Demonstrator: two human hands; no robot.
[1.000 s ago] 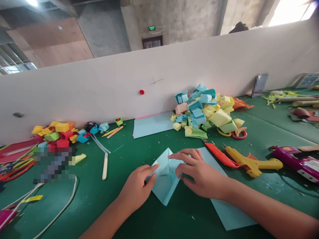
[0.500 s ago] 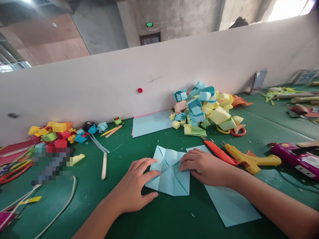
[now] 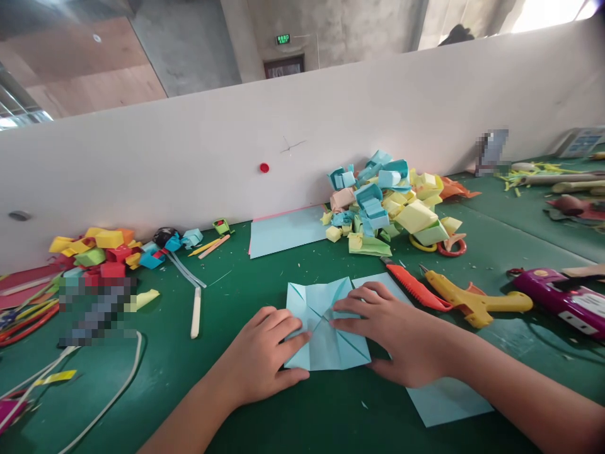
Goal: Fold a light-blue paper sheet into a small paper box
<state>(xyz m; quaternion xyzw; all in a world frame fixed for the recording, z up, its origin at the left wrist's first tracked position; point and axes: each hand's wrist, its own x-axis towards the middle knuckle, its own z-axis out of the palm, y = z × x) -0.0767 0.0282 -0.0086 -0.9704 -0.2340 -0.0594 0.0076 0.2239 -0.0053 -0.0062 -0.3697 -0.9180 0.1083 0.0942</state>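
A square of light blue paper (image 3: 326,347), creased across its middle and corners, lies on the green table in front of me. My left hand (image 3: 271,353) rests at its left edge, fingers apart and fingertips touching the paper. From the right, my right hand (image 3: 392,331) reaches over the sheet with spread fingers, fingertips on its right half and thumb by the lower right corner. Partly beneath my right hand and forearm lies another blue sheet (image 3: 442,403), flat on the table.
Right of my hands lie a red utility knife (image 3: 416,287), a yellow glue gun (image 3: 477,299) and a purple tool (image 3: 562,302). Folded paper pieces (image 3: 373,202) are heaped by the white partition (image 3: 189,164). Small paper boxes (image 3: 104,249), a glue stick (image 3: 195,313) and a cable (image 3: 130,378) lie left.
The creased paper has turned and now lies squarer to me, flatter at its edges. My right hand has spread its fingers and shifted lower. My left hand has moved slightly right.
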